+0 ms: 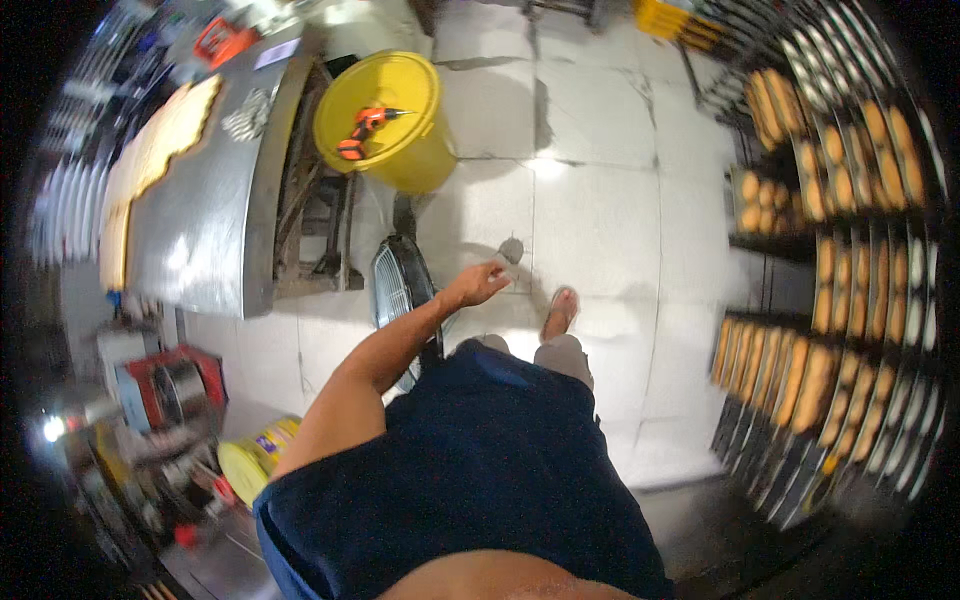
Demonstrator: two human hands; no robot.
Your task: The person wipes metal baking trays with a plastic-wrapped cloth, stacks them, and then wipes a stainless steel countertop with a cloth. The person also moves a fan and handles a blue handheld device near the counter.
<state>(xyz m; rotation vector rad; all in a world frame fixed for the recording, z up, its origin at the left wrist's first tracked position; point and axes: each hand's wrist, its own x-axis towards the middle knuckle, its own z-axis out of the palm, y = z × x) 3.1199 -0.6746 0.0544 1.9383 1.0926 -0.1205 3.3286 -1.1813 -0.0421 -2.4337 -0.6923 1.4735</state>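
Observation:
My left hand point(482, 283) hangs over the tiled floor point(592, 225) in front of me, its fingers curled. A pale blur shows at the fingertips, and I cannot make out whether something is held there. My right hand is out of view. Close beside the left forearm stands a black fan point(397, 281) with a wire grille. Beyond it is a large yellow lidded bin point(420, 161), and an orange and black cordless drill point(367, 131) lies on its lid. My foot in a sandal point(561, 311) is on the floor, right of the hand.
At left is a stainless-steel table point(202, 217) with pale yellow slabs point(161, 150) along its far side. Racks at right hold trays of bread loaves point(810, 390). A yellow bucket point(247, 465) and a red machine point(172, 390) stand at lower left. A drain point(511, 250) marks the floor.

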